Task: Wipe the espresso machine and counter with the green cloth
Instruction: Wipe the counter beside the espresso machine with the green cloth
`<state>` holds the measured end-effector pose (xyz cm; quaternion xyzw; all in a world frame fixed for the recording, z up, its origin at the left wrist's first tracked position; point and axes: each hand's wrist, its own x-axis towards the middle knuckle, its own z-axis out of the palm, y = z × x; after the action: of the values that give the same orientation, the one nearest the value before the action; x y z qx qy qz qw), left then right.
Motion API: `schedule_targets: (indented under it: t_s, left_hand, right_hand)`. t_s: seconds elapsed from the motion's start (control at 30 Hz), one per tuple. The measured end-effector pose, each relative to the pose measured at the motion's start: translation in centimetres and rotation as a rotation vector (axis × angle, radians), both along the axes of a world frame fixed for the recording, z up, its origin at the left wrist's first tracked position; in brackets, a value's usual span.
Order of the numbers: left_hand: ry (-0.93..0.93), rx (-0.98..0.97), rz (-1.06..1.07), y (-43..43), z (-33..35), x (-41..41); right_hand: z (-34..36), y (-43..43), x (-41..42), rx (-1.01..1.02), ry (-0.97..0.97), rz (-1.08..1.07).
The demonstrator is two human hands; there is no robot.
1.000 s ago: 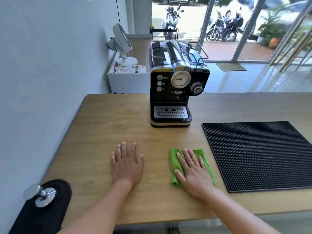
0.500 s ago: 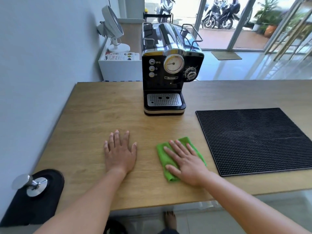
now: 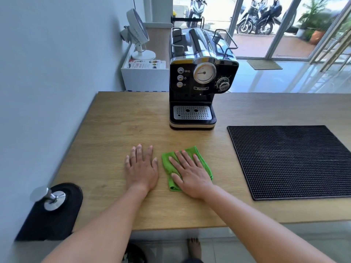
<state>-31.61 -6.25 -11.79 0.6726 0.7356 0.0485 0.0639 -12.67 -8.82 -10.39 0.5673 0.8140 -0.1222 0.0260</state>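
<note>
R hand (image 3: 191, 176) lies flat, fingers (image 3: 181, 158) spread and pressing down on the folded green cloth (image 3: 167, 164), not gripping it, just palm pressure; the cloth sits on the wooden worktop (image 3: 114, 130) in front of the espresso machine (image 3: 201, 80), well apart from its drip tray (image 3: 191, 112), w/ bare wood between. L hand (image 3: 141, 168) is flat too, fingers released, holding nothing, just beside the cloth's left edge, probably bracing. Vs a second ago: the cloth then lay square to the worktop's front edge; now it's turned, far corner pointing up and to the right, and the R hand is angled across it w/ the wrist coming in from the right. The gap between the two hands looks smaller as well, though the head cam has shifted (machine sits lower in view, more of its top visible), so part of that may be viewpoint only. Reading: a wiping stroke on the worktop is starting or just under way, small sweep toward the left, w/ most of the surface not yet covered. Machine appears untouched by the cloth so far. Black rubber bar mat (image 3: 290, 160) to the right and the tamper (image 3: 51, 198) on its black pad (image 3: 47, 219) at the left edge both bound the free area; wiping near them means going around or lifting them, esp. the tamper, which could tip off the edge.
</note>
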Motion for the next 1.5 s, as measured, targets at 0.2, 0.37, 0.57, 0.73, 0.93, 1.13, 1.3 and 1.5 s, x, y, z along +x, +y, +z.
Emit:
schedule_targets:
  t_s: [0.2, 0.37, 0.57, 0.73, 0.93, 1.13, 1.3, 1.5]
  left_hand:
    - [-0.003, -0.139, -0.028, -0.1, 1.0, -0.1]
    - [-0.131, -0.296, -0.042, 0.9, 3.3, -0.2]
    - [-1.047, -0.394, -0.198, -1.3, 7.6, 2.7]
    - [-1.274, -0.657, -0.231, -3.0, 9.1, 6.7]
    - [-1.413, -0.66, -0.024, -2.9, 9.5, 9.7]
    - [-1.426, -0.629, 0.011, -2.5, 10.0, 14.3]
    - [-1.443, -0.705, 0.024, -2.9, 9.7, 19.7]
    - [-1.491, -0.806, 0.049, -3.9, 8.8, 25.9]
  right_hand:
    - [0.5, -4.8, 1.0, -0.017, 0.119, 0.049]
    - [4.4, -7.3, 1.6, -0.24, 0.759, -0.348]
    - [7.7, -7.8, 4.2, -0.718, 1.468, -0.934]
    - [8.1, -8.3, 6.6, -0.748, 1.515, -1.011]
    - [7.9, -10.0, 9.9, -0.831, 1.649, -0.789]
    - [6.2, -10.7, 14.4, -0.456, 1.321, -0.797]
    - [7.0, -11.3, 19.8, -0.264, 1.273, -0.927]
    - [8.0, -11.6, 26.3, -0.483, 1.372, -0.929]
